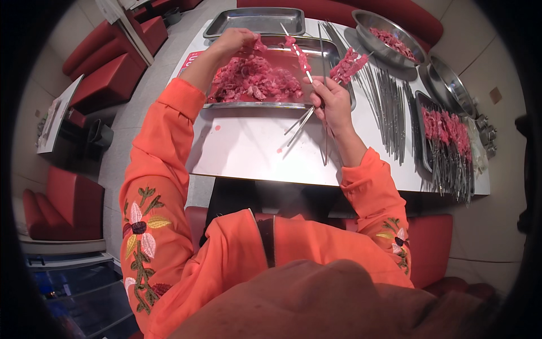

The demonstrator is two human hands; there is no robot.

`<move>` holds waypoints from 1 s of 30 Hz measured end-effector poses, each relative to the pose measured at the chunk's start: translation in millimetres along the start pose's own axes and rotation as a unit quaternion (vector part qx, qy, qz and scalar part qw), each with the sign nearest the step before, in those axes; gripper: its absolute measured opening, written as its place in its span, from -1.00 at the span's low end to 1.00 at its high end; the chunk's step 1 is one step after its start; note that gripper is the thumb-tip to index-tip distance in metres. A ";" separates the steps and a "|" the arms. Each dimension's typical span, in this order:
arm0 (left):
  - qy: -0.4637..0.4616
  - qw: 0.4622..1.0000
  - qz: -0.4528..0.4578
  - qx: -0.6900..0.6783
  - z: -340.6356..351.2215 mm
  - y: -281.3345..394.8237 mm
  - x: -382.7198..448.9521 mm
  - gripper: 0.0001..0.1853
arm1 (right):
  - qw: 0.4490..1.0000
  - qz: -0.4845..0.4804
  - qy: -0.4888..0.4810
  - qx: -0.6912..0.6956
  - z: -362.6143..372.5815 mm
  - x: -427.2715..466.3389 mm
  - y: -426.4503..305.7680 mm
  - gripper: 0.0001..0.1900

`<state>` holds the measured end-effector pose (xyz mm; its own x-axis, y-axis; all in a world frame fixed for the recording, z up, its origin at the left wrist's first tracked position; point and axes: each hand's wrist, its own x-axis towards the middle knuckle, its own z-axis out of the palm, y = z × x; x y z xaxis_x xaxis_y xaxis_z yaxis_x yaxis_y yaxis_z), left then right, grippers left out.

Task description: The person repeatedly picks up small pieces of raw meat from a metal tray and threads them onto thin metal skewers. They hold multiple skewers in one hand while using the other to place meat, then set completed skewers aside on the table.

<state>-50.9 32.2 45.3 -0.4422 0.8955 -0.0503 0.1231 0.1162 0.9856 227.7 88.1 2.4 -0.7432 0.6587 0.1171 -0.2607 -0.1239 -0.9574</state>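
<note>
My left hand (238, 41) pinches a small piece of raw red meat (260, 43) above the far left part of a metal tray (254, 105). A heap of cut raw meat (258, 78) lies in that tray. My right hand (332, 99), over the tray's near right edge, grips several metal skewers (301, 123). One skewer in it carries a row of meat pieces (303, 59) with its bare tip pointing away from me. Other skewers in the same hand bear a cluster of threaded meat (349, 65) on the right. Another skewer (321, 46) appears bare.
Bare metal skewers (387, 114) lie to the right on the white table (254, 146). Beyond them, a tray (423, 156) bears loaded meat skewers (446, 135). A steel bowl (360, 21) holds more meat, beside another bowl (451, 84). Another metal tray (254, 19) stands behind.
</note>
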 end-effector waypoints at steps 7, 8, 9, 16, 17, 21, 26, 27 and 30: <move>0.057 0.996 0.062 -0.030 5.3 -3.7 -15.7 -0.78 | 1.000 -0.004 -0.021 -0.012 -0.3 0.8 1.1 -0.77; 0.054 0.996 0.063 -0.018 4.8 -4.9 -17.4 -0.76 | 1.000 -0.004 -0.018 -0.014 0.1 1.3 0.4 -0.77; 0.047 0.997 0.054 -0.020 4.1 -7.6 -19.6 -0.74 | 1.000 -0.002 -0.015 -0.015 1.1 0.4 1.0 -0.77; -0.030 0.954 0.046 0.295 -3.7 -20.5 -23.8 -0.80 | 1.000 -0.018 0.007 -0.012 -1.7 3.1 0.2 -0.77; -0.031 0.925 0.054 0.374 -2.1 -19.1 -24.9 -0.82 | 1.000 -0.019 0.011 -0.008 -2.7 2.7 0.6 -0.77; 0.016 0.742 0.162 0.650 7.3 -16.5 -23.5 -0.88 | 1.000 -0.025 0.008 0.010 -2.2 2.0 -0.9 -0.77; 0.027 0.761 0.311 0.569 48.6 -23.0 -22.9 -0.73 | 0.999 -0.033 0.010 0.009 -6.4 4.2 -0.8 -0.77; -0.027 0.779 0.314 0.542 53.0 -31.0 -17.0 -0.62 | 0.999 -0.037 0.005 0.010 -5.0 3.7 -1.4 -0.77; -0.100 0.759 0.317 0.560 87.9 -34.6 -19.8 -0.67 | 0.999 -0.034 0.012 0.020 -3.7 2.5 -3.3 -0.77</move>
<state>31.7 48.2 -2.0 0.1512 0.9584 0.2423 0.9823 -0.1732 0.0720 229.0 92.9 4.9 -0.7078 0.6842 0.1755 -0.3356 -0.1071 -0.9359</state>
